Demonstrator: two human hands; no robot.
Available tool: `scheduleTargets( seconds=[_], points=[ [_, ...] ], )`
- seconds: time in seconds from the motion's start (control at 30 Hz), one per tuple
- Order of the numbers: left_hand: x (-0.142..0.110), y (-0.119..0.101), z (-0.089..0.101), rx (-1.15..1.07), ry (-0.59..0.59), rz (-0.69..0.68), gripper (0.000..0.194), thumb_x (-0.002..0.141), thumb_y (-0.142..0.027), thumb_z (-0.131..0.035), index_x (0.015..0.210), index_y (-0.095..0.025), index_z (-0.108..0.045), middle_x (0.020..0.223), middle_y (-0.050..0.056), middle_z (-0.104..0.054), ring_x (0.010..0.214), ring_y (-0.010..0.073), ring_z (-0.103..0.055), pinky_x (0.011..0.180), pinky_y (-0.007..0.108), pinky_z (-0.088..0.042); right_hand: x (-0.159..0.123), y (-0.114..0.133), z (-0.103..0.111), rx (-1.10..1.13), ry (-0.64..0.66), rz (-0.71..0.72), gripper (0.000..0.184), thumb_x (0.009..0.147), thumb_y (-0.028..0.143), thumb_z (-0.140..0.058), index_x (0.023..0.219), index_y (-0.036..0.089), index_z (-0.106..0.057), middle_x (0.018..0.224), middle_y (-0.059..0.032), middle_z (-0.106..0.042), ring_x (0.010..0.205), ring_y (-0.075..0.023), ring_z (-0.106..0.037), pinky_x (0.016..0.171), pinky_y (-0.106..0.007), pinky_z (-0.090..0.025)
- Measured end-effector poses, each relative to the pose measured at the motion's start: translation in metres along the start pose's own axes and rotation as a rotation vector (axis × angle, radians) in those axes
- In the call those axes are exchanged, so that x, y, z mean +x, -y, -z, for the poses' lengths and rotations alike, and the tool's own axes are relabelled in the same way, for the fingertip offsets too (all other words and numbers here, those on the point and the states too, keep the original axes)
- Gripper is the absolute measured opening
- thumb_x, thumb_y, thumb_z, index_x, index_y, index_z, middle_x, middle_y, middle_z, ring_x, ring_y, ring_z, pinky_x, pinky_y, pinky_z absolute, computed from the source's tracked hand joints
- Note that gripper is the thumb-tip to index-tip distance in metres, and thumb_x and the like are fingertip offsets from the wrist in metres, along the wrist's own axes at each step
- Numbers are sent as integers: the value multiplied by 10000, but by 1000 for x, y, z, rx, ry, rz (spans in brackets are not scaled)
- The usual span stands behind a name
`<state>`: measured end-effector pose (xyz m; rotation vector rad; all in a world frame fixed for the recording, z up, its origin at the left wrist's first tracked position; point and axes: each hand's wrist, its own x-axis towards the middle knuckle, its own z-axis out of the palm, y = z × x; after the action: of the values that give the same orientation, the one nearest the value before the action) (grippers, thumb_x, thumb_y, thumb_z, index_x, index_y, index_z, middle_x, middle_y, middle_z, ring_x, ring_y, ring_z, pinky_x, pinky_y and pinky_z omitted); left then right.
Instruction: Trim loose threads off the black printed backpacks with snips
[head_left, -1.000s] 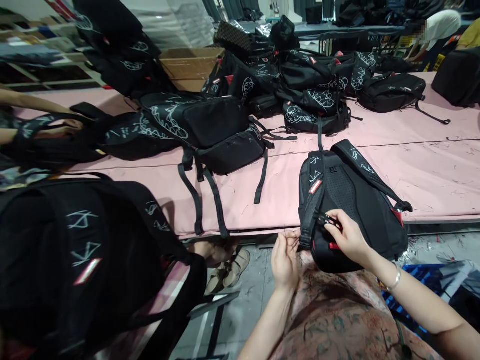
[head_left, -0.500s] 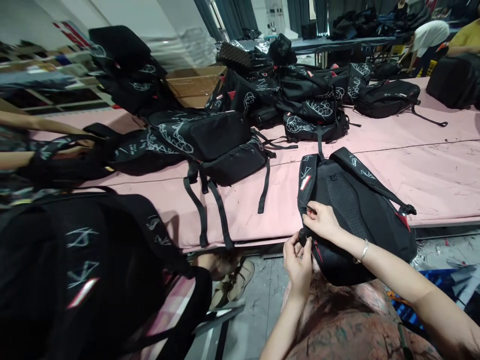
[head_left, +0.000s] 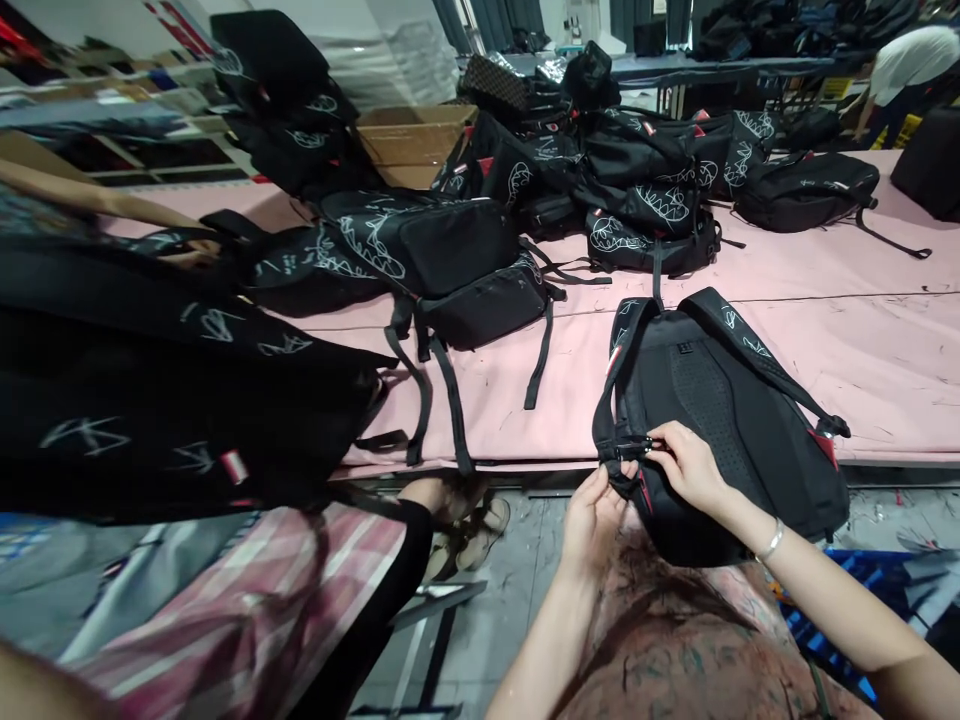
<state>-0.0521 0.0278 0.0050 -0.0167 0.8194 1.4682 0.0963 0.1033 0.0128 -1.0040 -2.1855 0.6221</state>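
Observation:
A black backpack (head_left: pixel 757 430) lies before me with its back panel up, its lower end jutting over the table edge toward my lap. My left hand (head_left: pixel 592 515) is closed on the lower end of its left shoulder strap (head_left: pixel 606 415), by the bottom corner. My right hand (head_left: pixel 686 462) pinches a small dark tool (head_left: pixel 639 447), its narrow end lying across that strap just above my left fingers. It looks like thread snips, but its exact form is hard to make out. The right shoulder strap (head_left: pixel 739 340) rests loose on the panel.
Black backpacks with white line drawings (head_left: pixel 457 240) are piled on the pink table (head_left: pixel 825 330). At left, a co-worker in a plaid garment (head_left: pixel 247 600) has another large backpack (head_left: pixel 172 400); another person's hand (head_left: pixel 199 252) reaches in behind. Blue crates (head_left: pixel 832 600) stand at lower right.
My right hand has moved down and slightly right, bringing the tool across the strap near my left hand. The co-worker's backpack at left has tipped sideways and risen. My view has shifted slightly.

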Motion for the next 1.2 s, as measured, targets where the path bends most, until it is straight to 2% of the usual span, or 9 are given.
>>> scheduleTargets(
  seconds=[0.17, 0.33, 0.43, 0.57, 0.67, 0.83, 0.97, 1.2],
  points=[
    [-1, -1, -3, -48, -25, 46, 154, 800, -110, -515, 856, -74, -654, 846, 115, -704, 840, 176, -663, 869, 298, -487, 3, 0, -1, -102, 12, 100, 127, 883, 223, -442, 951, 180, -540, 891, -73, -589, 822, -196, -545, 736, -320, -444],
    [-2, -2, -6, -46, -38, 73, 157, 805, -100, -507, 857, -74, -653, 816, 102, -704, 806, 163, -668, 858, 283, -493, 4, 1, -3, -80, 36, 121, 122, 885, 214, -437, 932, 179, -544, 887, -76, -587, 836, -202, -541, 751, -339, -442],
    [-2, -2, -6, -22, -7, 66, 157, 797, -92, -514, 874, -78, -651, 831, 100, -704, 803, 158, -667, 836, 268, -500, 4, 8, -2, 95, 21, 83, 93, 871, 211, -454, 927, 191, -526, 844, -52, -575, 788, -185, -545, 720, -323, -452],
    [-1, -2, -4, -5, 16, 62, 164, 807, -114, -511, 879, -67, -650, 839, 110, -701, 818, 167, -663, 813, 267, -509, 8, 16, 6, 401, -100, 18, 92, 864, 221, -463, 952, 212, -491, 836, -23, -557, 743, -151, -552, 672, -279, -467],
    [0, -1, -2, -10, 4, 58, 157, 803, -115, -516, 861, -67, -654, 814, 104, -699, 816, 168, -664, 833, 273, -502, 12, 11, 12, 250, -105, 71, 70, 870, 212, -462, 907, 203, -521, 841, -37, -577, 776, -167, -551, 717, -307, -451],
    [1, -1, -1, -31, -7, 82, 156, 793, -113, -534, 887, -68, -651, 832, 108, -698, 844, 177, -660, 888, 298, -477, 9, -4, 9, -86, 40, 158, 116, 893, 213, -441, 921, 173, -546, 875, -74, -601, 834, -198, -546, 746, -339, -433],
    [1, 0, -1, -22, 2, 77, 157, 786, -121, -545, 887, -66, -653, 845, 110, -699, 849, 174, -657, 900, 300, -469, 6, -4, 6, -135, 90, 192, 138, 899, 222, -432, 939, 172, -554, 905, -81, -602, 856, -198, -544, 764, -336, -434],
    [-2, 1, -3, 19, 32, 50, 145, 760, -129, -582, 868, -70, -659, 849, 107, -702, 822, 172, -660, 862, 286, -482, 10, 2, 6, -160, 72, 193, 169, 909, 215, -403, 924, 167, -564, 857, -74, -601, 829, -191, -541, 749, -318, -432]
  ],
)
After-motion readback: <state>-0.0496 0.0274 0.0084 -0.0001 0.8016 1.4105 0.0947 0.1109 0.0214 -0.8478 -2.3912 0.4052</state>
